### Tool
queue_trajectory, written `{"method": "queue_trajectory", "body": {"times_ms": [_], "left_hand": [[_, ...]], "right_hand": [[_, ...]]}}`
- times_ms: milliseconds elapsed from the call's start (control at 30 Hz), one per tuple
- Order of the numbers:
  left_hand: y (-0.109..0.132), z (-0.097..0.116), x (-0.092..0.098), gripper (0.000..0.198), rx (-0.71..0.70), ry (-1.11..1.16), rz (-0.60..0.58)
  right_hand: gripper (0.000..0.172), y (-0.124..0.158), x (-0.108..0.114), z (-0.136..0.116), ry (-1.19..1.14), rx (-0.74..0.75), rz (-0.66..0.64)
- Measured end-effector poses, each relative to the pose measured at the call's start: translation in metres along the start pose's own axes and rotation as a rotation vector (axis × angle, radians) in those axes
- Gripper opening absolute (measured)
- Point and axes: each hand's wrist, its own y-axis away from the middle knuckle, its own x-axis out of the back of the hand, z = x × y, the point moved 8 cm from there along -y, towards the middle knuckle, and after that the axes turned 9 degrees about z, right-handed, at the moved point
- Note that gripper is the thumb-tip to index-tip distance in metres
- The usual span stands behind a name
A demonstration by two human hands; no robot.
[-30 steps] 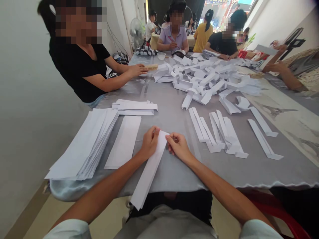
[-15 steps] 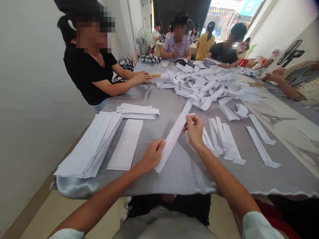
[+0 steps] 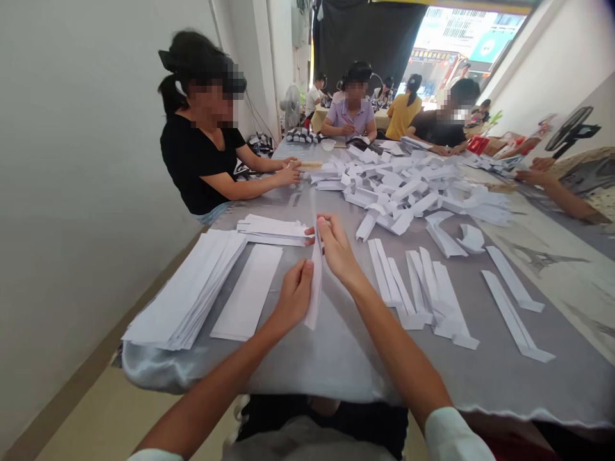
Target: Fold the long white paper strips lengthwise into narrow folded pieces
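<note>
A long white paper strip [image 3: 314,282] is held nearly edge-on between my two hands, above the table. My left hand [image 3: 295,291] pinches its lower part, thumb on top. Higher up, my right hand [image 3: 334,246] grips the same strip between thumb and fingers. Left of my hands lie a flat paper sheet [image 3: 248,291] and a thick stack of paper strips [image 3: 185,291]. Just beyond them is a smaller pile of folded strips [image 3: 273,228]. On the right, several folded paper strips [image 3: 418,288] rest beside my right forearm.
A large heap of folded papers [image 3: 403,179] covers the table's middle. A person in black [image 3: 202,160] sits at the left with hands near a wooden piece [image 3: 310,165]. Other people sit at the far side and right. Two folded strips [image 3: 516,314] lie at the right.
The paper strip has turned from slanted and face-up to nearly upright on edge. My right hand has moved left, closer to my left hand. The camera view has shifted.
</note>
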Motion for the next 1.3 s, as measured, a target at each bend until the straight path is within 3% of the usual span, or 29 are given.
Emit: {"method": "queue_trajectory", "body": {"times_ms": [67,200,300,467,567,700,833,967,1133,1300], "left_hand": [[-0.003,0.002,-0.002,0.055,0.002,-0.005,-0.006],[-0.007,0.000,-0.007,0.052,0.118,0.015,-0.144],[-0.018,0.016,0.001,0.053,0.096,-0.083,-0.183],[-0.056,0.067,0.022,0.062,-0.065,-0.086,0.017],[-0.078,0.082,0.017,0.068,-0.058,-0.032,0.070],[-0.094,0.092,0.001,0.064,-0.076,0.053,0.069],[-0.098,0.098,-0.008,0.047,-0.118,0.130,0.003],[-0.105,0.094,-0.007,0.041,-0.094,0.137,-0.077],[-0.117,0.088,0.011,0.061,-0.127,0.145,0.057],[-0.118,0.086,0.013,0.033,-0.167,-0.023,0.114]], "right_hand": [[0.042,-0.005,-0.008,-0.007,0.021,0.035,-0.021],[0.047,-0.011,-0.010,-0.023,0.057,0.131,0.007],[0.055,-0.010,-0.005,-0.025,0.028,0.135,0.014],[0.061,-0.008,0.004,-0.012,-0.003,0.029,-0.052],[0.056,-0.006,0.004,-0.011,0.010,0.031,-0.101],[0.047,-0.003,0.005,-0.022,0.107,0.149,-0.090],[0.039,0.003,0.003,-0.029,0.240,0.221,-0.094],[0.045,0.005,0.003,-0.032,0.263,0.219,-0.115],[0.041,0.002,0.006,-0.031,0.238,0.204,-0.116],[0.024,-0.002,0.017,-0.031,0.244,0.203,0.015]]}}
